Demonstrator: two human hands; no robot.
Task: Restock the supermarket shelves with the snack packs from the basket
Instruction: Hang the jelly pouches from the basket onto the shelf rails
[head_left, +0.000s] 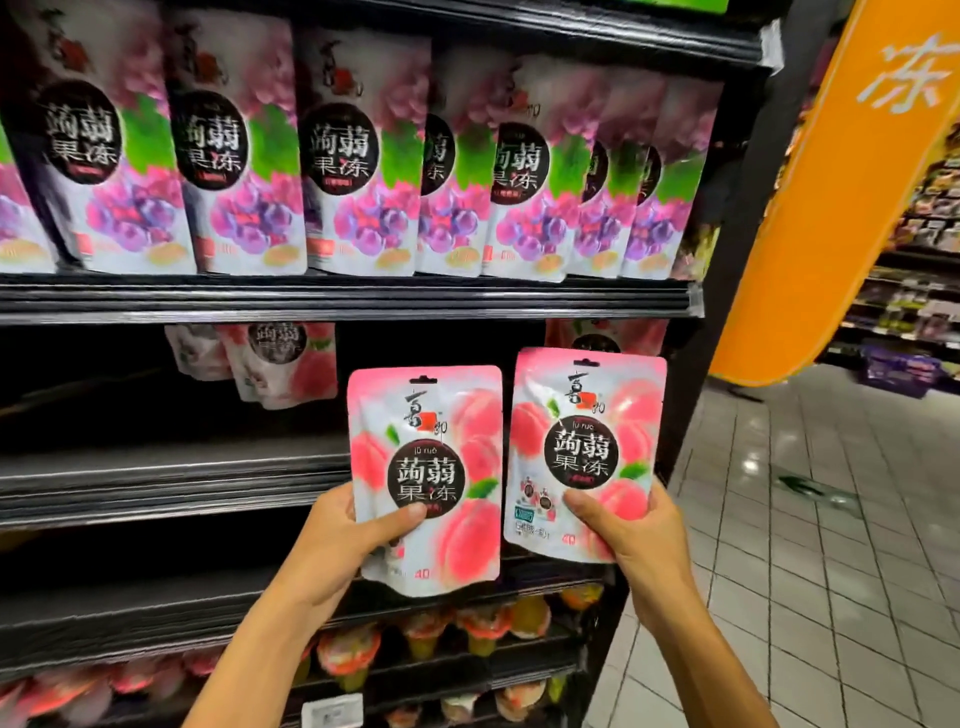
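The left pack (426, 467) and right pack (587, 447), both peach, are held upright side by side in front of the shelf (156, 483). The left hand (358, 525) grips one by its lower edge, thumb across the front. The right hand (628, 530) grips the other likewise. Grape packs (363, 156) line the row above.

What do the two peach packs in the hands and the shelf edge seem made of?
Left peach pack and right peach pack: probably glossy plastic film, given the sheen and soft creases. Shelf edge: dark, ribbed; plastic or metal, cannot tell.
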